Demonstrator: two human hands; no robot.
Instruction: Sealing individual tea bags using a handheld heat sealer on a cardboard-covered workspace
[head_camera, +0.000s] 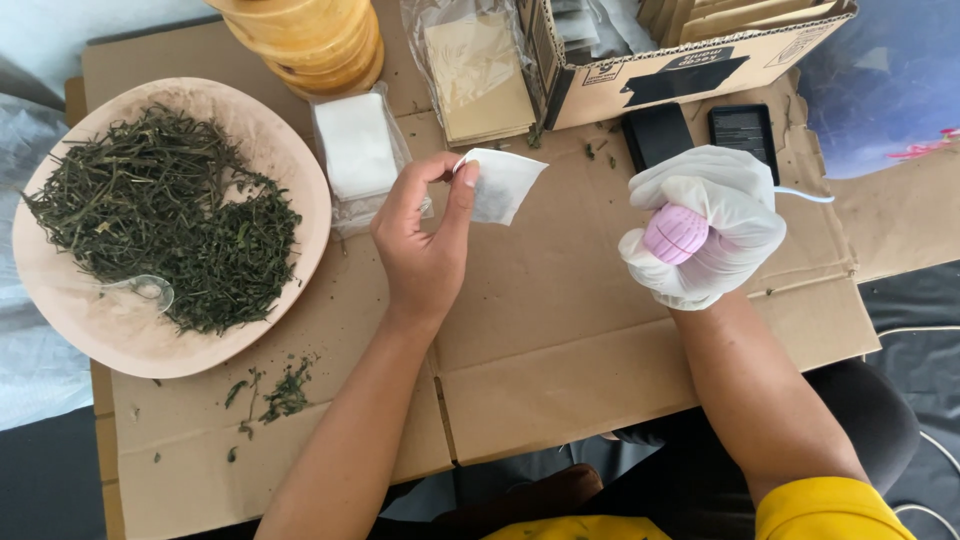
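Fingers of my bare left hand (425, 245) pinch a small white tea bag (503, 184) at frame centre, its long axis tilting up-right toward my gloved right hand (705, 225), clenched around a pink tool (674, 233).

The left hand (425, 245) is bare, with bare arms. The right hand (705, 225) wears a thin white glove, maybe rubber. Yellow sleeves (825, 510) show.

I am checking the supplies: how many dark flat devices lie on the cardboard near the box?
2. One dark device lies just below the cardboard box; the second dark device lies beside it, above the gloved right hand, which partly covers both.
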